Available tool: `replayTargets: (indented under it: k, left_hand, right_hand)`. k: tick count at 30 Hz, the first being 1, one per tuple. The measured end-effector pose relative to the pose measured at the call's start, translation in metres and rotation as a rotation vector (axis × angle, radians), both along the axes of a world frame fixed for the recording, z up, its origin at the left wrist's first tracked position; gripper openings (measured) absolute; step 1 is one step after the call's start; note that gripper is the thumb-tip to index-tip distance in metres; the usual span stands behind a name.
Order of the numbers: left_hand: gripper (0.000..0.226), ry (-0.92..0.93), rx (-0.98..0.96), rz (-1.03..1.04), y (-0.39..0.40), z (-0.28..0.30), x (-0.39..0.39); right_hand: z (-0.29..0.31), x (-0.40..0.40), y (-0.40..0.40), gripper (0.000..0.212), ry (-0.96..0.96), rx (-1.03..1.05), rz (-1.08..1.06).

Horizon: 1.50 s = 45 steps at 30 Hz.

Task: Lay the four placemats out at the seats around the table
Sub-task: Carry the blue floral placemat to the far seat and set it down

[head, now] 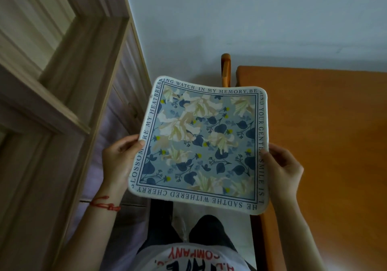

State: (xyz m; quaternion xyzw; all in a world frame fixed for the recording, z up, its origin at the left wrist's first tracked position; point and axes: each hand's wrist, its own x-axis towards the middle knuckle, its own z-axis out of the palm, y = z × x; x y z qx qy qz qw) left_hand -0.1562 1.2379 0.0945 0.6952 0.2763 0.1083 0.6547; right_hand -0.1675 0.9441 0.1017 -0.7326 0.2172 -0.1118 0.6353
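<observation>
A square placemat (201, 143), blue with pale flowers and a white lettered border, hangs in the air in front of me, held flat and face up. My left hand (121, 155) grips its left edge with the thumb on top. On the opposite side, my right hand (280, 164) pinches the right edge. The mat's right part overlaps the left edge of the orange wooden table (326, 136). Whether more mats lie under the visible one, I cannot tell.
A wooden chair back (225, 69) pokes up behind the mat, against the pale wall (251, 19). A light wood door frame (69, 94) fills the left. My dark trousers (205, 231) and the floor show below the mat.
</observation>
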Motion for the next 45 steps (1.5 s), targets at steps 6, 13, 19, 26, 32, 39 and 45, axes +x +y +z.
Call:
replayTargets:
  k: [6, 13, 19, 26, 32, 39, 45]
  left_hand:
    - [0.022, 0.011, -0.023, -0.038, -0.002, 0.002, 0.057]
    - [0.019, 0.021, -0.037, -0.075, -0.015, 0.007, 0.123]
    - [0.021, -0.001, -0.041, -0.108, -0.03, 0.014, 0.167]
    - [0.018, 0.023, -0.028, -0.243, -0.055, 0.02, 0.224]
    - [0.012, 0.044, -0.001, -0.446, -0.085, 0.021, 0.285]
    - [0.017, 0.041, 0.002, -0.699, -0.124, 0.022, 0.353]
    - [0.019, 0.048, 0.013, -0.893, -0.162, 0.018, 0.396]
  right_hand:
    - [0.001, 0.045, -0.003, 0.009, 0.0, 0.001, -0.039]
    - [0.004, 0.104, -0.017, 0.007, -0.016, 0.019, -0.061]
    - [0.01, 0.138, -0.032, 0.007, -0.02, 0.026, -0.096]
    - [0.007, 0.158, -0.052, 0.008, -0.011, 0.047, -0.218]
    - [0.004, 0.167, -0.066, 0.011, -0.019, 0.019, -0.381]
    - [0.003, 0.17, -0.064, 0.011, -0.033, 0.043, -0.616]
    - [0.001, 0.169, -0.056, 0.011, -0.017, 0.051, -0.802]
